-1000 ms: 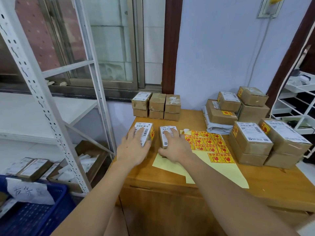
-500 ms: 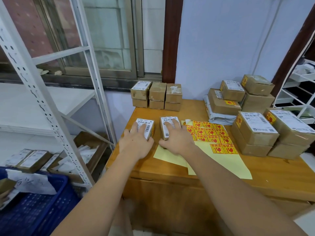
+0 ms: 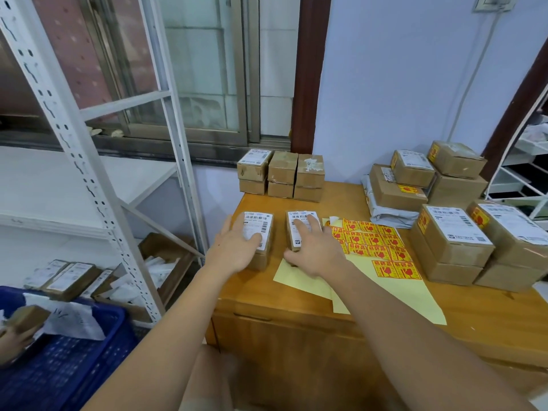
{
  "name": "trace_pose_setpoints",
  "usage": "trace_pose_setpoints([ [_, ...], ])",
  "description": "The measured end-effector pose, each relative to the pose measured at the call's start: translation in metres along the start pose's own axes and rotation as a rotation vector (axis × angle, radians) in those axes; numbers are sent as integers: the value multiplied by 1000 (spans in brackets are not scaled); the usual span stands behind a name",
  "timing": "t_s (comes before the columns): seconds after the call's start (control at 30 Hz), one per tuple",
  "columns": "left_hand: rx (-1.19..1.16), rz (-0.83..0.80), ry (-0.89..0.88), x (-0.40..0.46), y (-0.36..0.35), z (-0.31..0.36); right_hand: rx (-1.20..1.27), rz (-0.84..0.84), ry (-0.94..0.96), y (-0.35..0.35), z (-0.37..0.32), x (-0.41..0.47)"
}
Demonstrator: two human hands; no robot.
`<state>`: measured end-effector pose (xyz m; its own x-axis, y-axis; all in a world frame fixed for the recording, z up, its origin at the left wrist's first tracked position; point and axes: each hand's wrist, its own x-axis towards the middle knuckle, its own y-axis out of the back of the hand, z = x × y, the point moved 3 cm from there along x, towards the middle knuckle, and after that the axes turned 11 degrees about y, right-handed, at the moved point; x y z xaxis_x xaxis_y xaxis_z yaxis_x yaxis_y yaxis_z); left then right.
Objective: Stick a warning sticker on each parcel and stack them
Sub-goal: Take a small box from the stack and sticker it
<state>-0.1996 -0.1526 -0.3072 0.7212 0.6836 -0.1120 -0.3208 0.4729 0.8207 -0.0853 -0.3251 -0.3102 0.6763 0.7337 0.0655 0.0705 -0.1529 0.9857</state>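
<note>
On the wooden cabinet [image 3: 296,304], nearest its front edge, lies the yellow backing sheet [image 3: 394,295] with the warning stickers [image 3: 373,241] in rows on its far half; one corner sticker looks half peeled. Just left of the sheet sit two small parcels side by side, labels up. The left hand [image 3: 237,247] rests on the left parcel [image 3: 258,232], fingers fairly straight across the label, thumb out to the side — pressing, not gripping as far as I can tell. The right hand [image 3: 314,250] lies on the right parcel [image 3: 299,229], fingers spread loosely over the top, thumb low near the sheet's edge; no pinch visible.

Neither front parcel shows a sticker from this angle, so sticking is likely the step in hand.

Risks: the left parcel is near the cabinet's left edge — a sideways shove could drop it toward the blue crate [image 3: 59,351] below. The right wrist overlaps the sheet, so lifting may drag it or curl the stickers.

Further right of the sheet, the stickered parcel stacks [image 3: 453,241] are tall; adding to them carelessly could topple one. At the cabinet's back edge, six small boxes [image 3: 281,176] stand in a double row.
</note>
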Motion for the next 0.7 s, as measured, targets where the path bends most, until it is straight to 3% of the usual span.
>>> trace_pose_setpoints([
  [0.27, -511, -24, -12, -16, -7, -15, -41, -24, -7, 0, 0, 2],
  [0.7, -641, 54, -5, -16, -20, -13, -24, 20, -12, 7, -1, 8],
])
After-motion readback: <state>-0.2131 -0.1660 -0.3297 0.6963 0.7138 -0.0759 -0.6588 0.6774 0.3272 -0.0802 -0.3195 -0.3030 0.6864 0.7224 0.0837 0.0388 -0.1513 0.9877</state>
